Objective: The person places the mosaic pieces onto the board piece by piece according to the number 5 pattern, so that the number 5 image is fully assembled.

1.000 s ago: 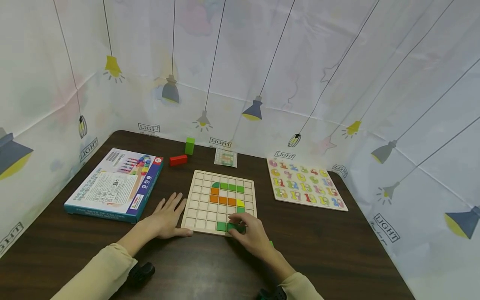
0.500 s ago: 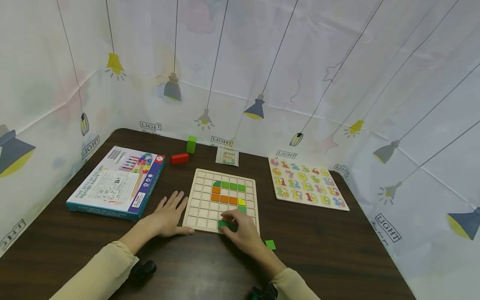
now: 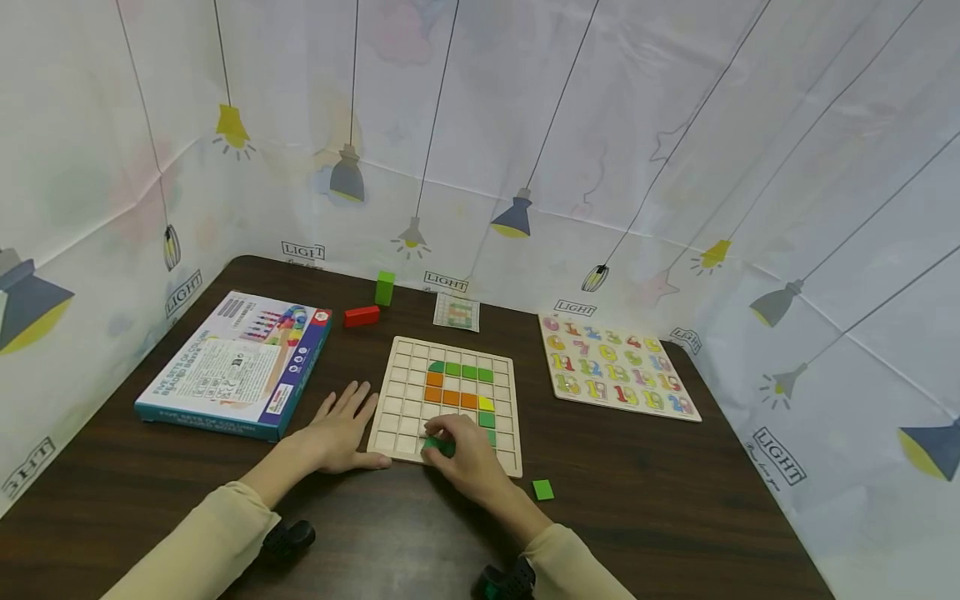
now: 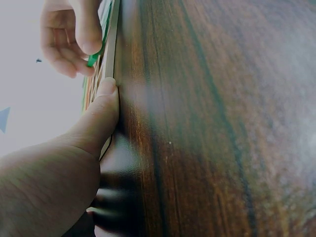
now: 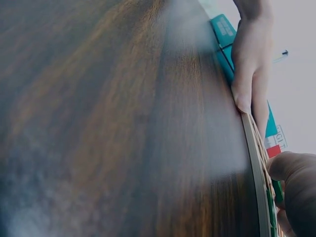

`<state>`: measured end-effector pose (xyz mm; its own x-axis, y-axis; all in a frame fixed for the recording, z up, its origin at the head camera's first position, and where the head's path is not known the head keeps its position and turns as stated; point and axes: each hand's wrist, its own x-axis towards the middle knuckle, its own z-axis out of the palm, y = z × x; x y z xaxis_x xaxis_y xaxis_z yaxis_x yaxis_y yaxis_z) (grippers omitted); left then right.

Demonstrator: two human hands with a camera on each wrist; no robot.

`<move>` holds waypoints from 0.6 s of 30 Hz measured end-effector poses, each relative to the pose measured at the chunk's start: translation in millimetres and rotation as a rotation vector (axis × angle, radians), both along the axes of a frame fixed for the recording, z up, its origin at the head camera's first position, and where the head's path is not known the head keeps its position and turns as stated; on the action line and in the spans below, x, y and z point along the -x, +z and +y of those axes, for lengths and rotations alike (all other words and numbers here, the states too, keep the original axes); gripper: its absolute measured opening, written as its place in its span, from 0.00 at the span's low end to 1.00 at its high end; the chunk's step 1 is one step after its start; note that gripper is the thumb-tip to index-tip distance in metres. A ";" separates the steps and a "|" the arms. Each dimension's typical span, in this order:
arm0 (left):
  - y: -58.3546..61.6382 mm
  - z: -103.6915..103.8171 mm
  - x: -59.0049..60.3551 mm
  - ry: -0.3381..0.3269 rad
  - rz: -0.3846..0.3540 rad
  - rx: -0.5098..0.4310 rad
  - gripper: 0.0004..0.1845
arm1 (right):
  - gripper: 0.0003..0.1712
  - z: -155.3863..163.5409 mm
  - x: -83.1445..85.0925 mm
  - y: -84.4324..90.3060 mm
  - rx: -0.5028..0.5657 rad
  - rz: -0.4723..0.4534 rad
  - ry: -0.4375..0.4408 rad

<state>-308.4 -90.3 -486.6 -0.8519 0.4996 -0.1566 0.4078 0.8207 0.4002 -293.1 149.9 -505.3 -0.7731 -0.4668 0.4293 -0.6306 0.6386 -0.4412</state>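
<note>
Our right hand point(image 3: 465, 458) pinches a green tile point(image 3: 437, 447) and has slid it leftward along the near row of the wooden board point(image 3: 397, 367). Our left hand point(image 3: 337, 433) stays flat and relaxed at the board's left edge, so we judge the tile nearly seated.

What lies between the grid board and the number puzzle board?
Only bare dark tabletop separates the grid board from the number puzzle board, seen in the head view.

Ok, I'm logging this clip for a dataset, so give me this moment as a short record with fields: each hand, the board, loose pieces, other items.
left hand: flat on the table, thumb against the grid board's left edge
right hand: pinches a green tile over the board's near row
grid board: wooden, holding green, orange and yellow tiles
loose pieces: green square right of the wrist; red block, green block at the back
other items: game box, number puzzle, pattern card
</note>
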 end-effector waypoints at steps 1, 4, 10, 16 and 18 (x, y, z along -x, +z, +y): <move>0.4 0.0 -0.1 0.000 0.002 0.001 0.55 | 0.14 -0.6 0.2 0.1 -0.002 0.007 -0.005; 0.7 0.2 -0.3 -0.002 0.009 0.002 0.55 | 0.14 -2.0 1.3 -1.0 -0.012 0.031 -0.025; -1.2 0.3 0.9 -0.001 0.013 0.008 0.55 | 0.15 -6.1 3.9 -1.9 -0.039 0.018 -0.090; -1.1 -0.1 0.6 -0.002 0.013 0.009 0.55 | 0.15 -8.8 4.7 -2.5 -0.078 0.038 -0.110; -1.5 -0.2 0.7 -0.004 0.012 0.007 0.55 | 0.16 -8.2 4.5 -2.5 -0.074 0.036 -0.102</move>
<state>-309.1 -90.5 -488.0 -0.8519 0.5018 -0.1502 0.4155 0.8219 0.3897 -297.7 141.7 -507.8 -0.8029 -0.4179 0.4251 -0.5752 0.7303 -0.3685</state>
